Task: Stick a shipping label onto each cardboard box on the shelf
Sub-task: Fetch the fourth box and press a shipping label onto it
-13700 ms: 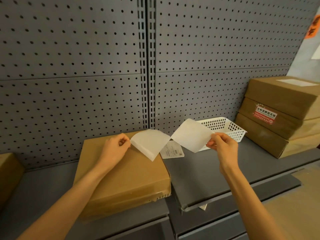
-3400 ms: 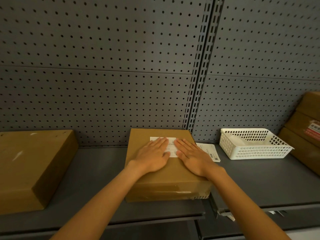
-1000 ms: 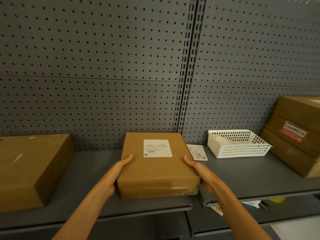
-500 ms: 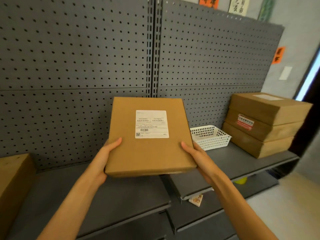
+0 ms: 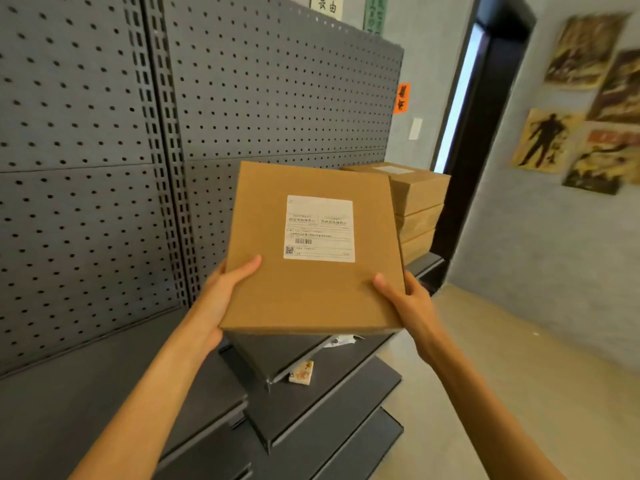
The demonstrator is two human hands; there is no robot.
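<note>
Cardboard box [image 5: 304, 292] sits lifted clear of the grey shelf [image 5: 86, 382], tilted so its top faces the camera, a white shipping label [image 5: 319, 228] stuck flat toward its 1 o'clock corner. Left hand [image 5: 221, 289] grips the box's 8 o'clock edge, thumb lying on top and fingers curled underneath; right hand [image 5: 405, 299] grips the 4 o'clock edge the same way. Stacked boxes [image 5: 420, 206] rest on the shelf at 2 o'clock, behind the held one

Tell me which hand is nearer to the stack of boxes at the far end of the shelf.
The right hand. It grips the held box's right edge, on the side toward the stack of boxes. The left hand grips the opposite edge, farther from the stack.
</note>
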